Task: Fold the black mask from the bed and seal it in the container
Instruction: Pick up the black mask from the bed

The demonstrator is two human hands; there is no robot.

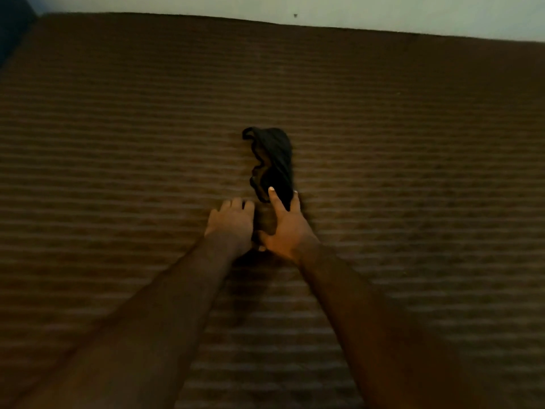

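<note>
Head view, looking down and forward across the bed (118,143), whose brown ribbed cover fills the scene up to a pale wall (383,13) at the far edge. The black mask (275,160) lies near the middle of the cover as a narrow crumpled strip running from far to near, with a wavy strap or hem (255,160) along its left side. It is not yet folded flat. The right hand (284,228) reaches forward to the near end of the mask. Two extended fingers (272,199) flank that end and appear to pinch it between them, though dim light and blur leave the exact contact uncertain. Holding the mask by one end would let it be lifted or drawn straight before folding. The left hand (231,221) sits just to the left of the right one, palm down, with its fingertips resting on the cover beside the mask's near-left corner. It grips nothing, and is probably placed to steady the cloth or take the other edge. No container is in view, so sealing is judged a later step.
</note>
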